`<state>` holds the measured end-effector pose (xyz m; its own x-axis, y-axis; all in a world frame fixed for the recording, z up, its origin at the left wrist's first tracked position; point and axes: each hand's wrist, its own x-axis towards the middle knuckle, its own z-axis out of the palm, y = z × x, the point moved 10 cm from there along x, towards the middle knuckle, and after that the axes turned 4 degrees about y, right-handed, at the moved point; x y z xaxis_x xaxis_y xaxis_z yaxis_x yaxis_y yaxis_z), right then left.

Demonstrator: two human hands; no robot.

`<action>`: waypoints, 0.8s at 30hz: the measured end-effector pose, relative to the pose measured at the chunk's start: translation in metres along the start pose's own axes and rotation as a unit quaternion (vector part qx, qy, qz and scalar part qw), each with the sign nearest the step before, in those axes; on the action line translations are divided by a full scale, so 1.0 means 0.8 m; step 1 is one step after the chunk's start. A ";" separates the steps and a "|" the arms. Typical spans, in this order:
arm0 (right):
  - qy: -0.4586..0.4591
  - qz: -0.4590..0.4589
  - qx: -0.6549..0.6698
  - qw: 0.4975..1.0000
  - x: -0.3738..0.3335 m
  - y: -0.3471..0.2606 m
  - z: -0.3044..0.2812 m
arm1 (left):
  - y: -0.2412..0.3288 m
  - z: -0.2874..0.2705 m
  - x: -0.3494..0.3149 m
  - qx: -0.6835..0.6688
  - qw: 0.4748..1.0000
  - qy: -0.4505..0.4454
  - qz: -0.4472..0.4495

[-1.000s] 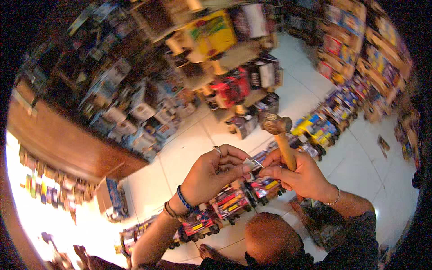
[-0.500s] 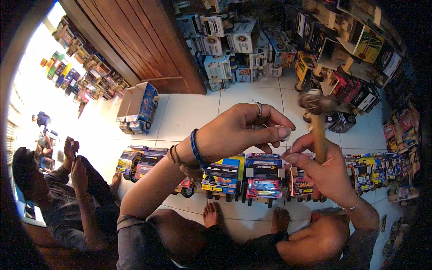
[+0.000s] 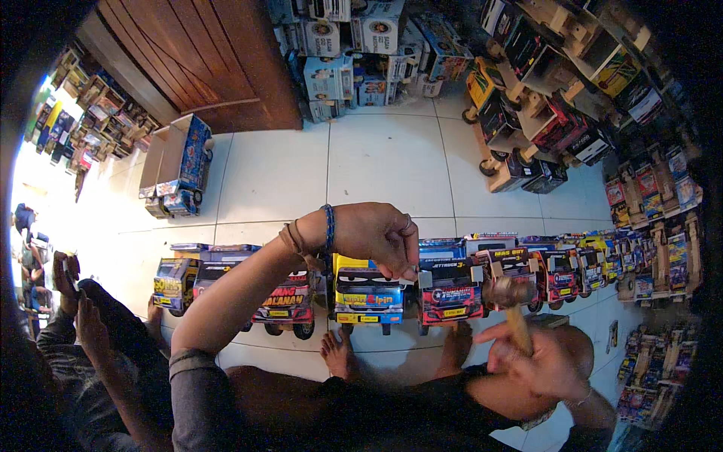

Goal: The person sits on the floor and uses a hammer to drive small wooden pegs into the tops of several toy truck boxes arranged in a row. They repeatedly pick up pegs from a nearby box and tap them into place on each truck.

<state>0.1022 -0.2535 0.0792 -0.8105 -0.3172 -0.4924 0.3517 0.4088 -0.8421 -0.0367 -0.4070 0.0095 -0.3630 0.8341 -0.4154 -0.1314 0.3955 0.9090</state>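
Observation:
My left hand (image 3: 370, 235) reaches down to the upper right front corner of a yellow-and-blue toy truck (image 3: 369, 301). Its thumb and fingertips pinch a small pale piece (image 3: 410, 273) at that corner; the fingers hide most of it. In my right hand (image 3: 538, 360), blurred by motion, is a hammer (image 3: 520, 328), held by its wooden handle with the head up. The hammer is in front of a red toy truck (image 3: 449, 297) and its neighbours. Small pale squares stick out at that red truck's upper corners.
More toy trucks (image 3: 280, 305) stand in a row to both sides. Behind, a blue box-like truck (image 3: 177, 162) sits on the tiled floor (image 3: 384, 166). Stacked trucks (image 3: 327, 75) stand by a wooden door (image 3: 203, 64), with more (image 3: 527, 120) at right. Another person's hand (image 3: 90, 328) is at left.
The view has turned to the right. My left hand has come down from above the trucks to the yellow-and-blue truck's corner. My right hand has moved away from it, lower, with the hammer.

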 end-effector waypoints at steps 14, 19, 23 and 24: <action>0.004 0.240 0.197 0.951 -0.047 0.193 0.124 | -0.034 -0.001 0.015 0.062 0.997 0.035 0.000; 0.033 0.206 0.154 0.966 -0.044 0.211 0.139 | -0.035 -0.001 0.016 0.085 0.996 0.037 0.007; 0.028 0.203 0.140 0.969 -0.048 0.215 0.144 | -0.039 0.000 0.015 0.074 0.996 0.044 0.004; 0.033 0.204 0.133 0.969 -0.048 0.215 0.143 | -0.037 0.000 0.014 0.074 0.996 0.048 0.015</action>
<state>0.2475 -0.2687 -0.0717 -0.6040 -0.1174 -0.7883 0.7501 0.2505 -0.6120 -0.0372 -0.4096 -0.0224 -0.4514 0.8091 -0.3763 0.0155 0.4288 0.9033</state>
